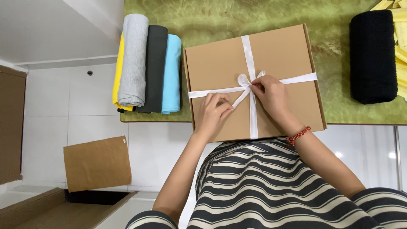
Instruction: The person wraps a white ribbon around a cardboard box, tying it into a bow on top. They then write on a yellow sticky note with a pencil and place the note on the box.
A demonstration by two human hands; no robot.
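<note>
A flat brown cardboard box lies on a green marbled table, wrapped crosswise with a white ribbon. A small loop of the ribbon's knot sits near the box's middle. My right hand pinches the ribbon at the knot where the bands cross. My left hand pinches a loose ribbon tail a little below and left of the knot. A red beaded bracelet circles my right wrist.
Rolled cloths in grey, dark grey, light blue and yellow lie left of the box. A black rolled cloth and yellow fabric lie at the right. Brown cardboard sheets rest on the white tiled floor.
</note>
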